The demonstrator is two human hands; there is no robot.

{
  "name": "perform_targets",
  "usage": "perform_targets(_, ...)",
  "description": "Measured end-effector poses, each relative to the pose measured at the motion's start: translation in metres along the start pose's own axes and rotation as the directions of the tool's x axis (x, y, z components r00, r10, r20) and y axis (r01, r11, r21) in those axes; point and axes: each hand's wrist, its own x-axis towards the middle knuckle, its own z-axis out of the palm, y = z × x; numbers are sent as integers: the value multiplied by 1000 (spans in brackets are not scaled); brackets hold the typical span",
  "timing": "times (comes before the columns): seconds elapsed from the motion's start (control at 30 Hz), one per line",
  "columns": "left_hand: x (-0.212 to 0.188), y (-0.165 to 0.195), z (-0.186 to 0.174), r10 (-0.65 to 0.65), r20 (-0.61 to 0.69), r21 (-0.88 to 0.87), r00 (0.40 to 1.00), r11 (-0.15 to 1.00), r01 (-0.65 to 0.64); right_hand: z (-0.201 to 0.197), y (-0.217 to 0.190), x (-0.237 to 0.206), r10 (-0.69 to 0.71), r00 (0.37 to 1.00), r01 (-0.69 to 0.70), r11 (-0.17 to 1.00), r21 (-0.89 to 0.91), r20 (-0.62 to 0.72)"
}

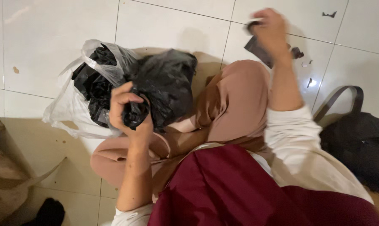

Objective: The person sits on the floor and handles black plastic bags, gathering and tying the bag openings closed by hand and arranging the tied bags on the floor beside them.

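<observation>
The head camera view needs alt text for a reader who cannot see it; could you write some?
Seated on a white tiled floor, a person's left hand grips crumpled black plastic beside a clear bag; the right hand, blurred, holds a dark scrap.

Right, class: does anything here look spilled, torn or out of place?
Yes. Small dark scraps lie scattered on the white tiled floor beside the right hand, which holds a dark torn piece. The left hand grips crumpled black plastic.
</observation>
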Motion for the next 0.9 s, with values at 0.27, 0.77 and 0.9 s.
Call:
perform_targets(0.27, -4, -7, 10, -15, 281, 272, 960, 960, -64, -102, 114, -63, 79, 996, -84, 759, -646, -36)
perform_targets(0.77, -53, 53, -10, -149, 215, 164, 965, 980, 115, -101, 30, -101, 358, 931, -349, 808, 475, 75)
perform_targets(0.9, -70, 70, 20, -131, 405, -39, 905, 986, 161, -90, -71, -149, 188, 872, -302, 934, 193, 452)
